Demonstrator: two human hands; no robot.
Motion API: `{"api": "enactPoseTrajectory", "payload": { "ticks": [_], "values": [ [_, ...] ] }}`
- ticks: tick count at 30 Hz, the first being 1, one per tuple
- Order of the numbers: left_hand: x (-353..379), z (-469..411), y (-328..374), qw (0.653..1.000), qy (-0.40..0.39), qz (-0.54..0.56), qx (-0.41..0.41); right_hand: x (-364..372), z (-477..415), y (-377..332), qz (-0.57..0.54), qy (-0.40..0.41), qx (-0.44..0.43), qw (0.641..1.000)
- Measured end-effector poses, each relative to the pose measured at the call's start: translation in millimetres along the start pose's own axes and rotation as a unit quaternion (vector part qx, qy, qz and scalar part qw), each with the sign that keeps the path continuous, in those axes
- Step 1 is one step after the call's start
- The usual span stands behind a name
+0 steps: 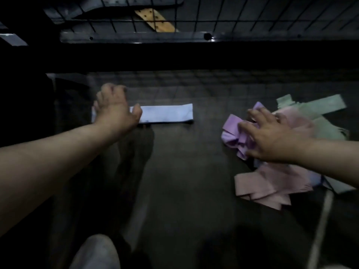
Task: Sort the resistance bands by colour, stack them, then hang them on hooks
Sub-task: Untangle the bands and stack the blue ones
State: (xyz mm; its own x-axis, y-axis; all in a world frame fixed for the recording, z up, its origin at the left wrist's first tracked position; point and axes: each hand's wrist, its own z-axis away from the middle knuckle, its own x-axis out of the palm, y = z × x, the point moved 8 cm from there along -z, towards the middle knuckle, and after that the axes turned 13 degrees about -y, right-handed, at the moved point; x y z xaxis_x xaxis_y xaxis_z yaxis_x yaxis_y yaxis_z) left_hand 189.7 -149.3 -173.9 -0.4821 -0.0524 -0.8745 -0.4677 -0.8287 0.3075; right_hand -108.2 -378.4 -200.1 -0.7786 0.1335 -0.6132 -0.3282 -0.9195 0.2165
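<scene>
A pale blue band lies flat on the dark floor at centre left. My left hand rests on its left end, fingers loosely bent, thumb on the band. To the right is a tangled heap: a crumpled purple band, pink bands and pale green bands. My right hand lies on the heap with fingers spread over the purple band. Whether it grips the band is hidden.
A dark wire grid panel and a metal rail stand at the back, with a tan wooden piece behind the grid. A knee in light fabric shows at the bottom. A pale strip runs along the floor at right.
</scene>
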Motion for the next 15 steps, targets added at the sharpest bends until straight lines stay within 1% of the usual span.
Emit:
{"api": "enactPoseTrajectory", "payload": {
  "ticks": [2, 3, 4, 5, 7, 8, 10, 12, 13, 15],
  "values": [
    [8, 10, 51, 0.995, -0.041, -0.011, 0.091, 28, 13, 36, -0.034, -0.077, 0.027, 0.996],
    [13, 16, 78, 0.988, -0.07, -0.029, 0.135, 38, 17, 51, -0.075, -0.095, 0.031, 0.992],
    [20, 22, 104, 0.977, -0.106, -0.056, 0.178, 44, 20, 62, -0.123, -0.094, 0.033, 0.987],
    [29, 29, 130, 0.96, -0.146, -0.089, 0.22, 47, 23, 70, -0.165, -0.072, 0.03, 0.983],
    [49, 44, 177, 0.921, -0.228, -0.147, 0.28, 45, 23, 80, -0.186, -0.002, 0.021, 0.982],
    [60, 51, 197, 0.902, -0.266, -0.169, 0.295, 46, 22, 81, -0.19, 0.02, 0.013, 0.982],
    [83, 64, 233, 0.874, -0.323, -0.194, 0.307, 52, 20, 79, -0.212, 0.02, -0.002, 0.977],
    [108, 73, 260, 0.864, -0.35, -0.19, 0.309, 56, 20, 80, -0.237, 0.025, -0.01, 0.971],
    [121, 77, 270, 0.863, -0.355, -0.186, 0.308, 53, 21, 85, -0.259, 0.055, -0.005, 0.964],
    [149, 84, 278, 0.865, -0.355, -0.18, 0.305, 42, 29, 101, -0.299, 0.144, 0.033, 0.943]
  ]
}}
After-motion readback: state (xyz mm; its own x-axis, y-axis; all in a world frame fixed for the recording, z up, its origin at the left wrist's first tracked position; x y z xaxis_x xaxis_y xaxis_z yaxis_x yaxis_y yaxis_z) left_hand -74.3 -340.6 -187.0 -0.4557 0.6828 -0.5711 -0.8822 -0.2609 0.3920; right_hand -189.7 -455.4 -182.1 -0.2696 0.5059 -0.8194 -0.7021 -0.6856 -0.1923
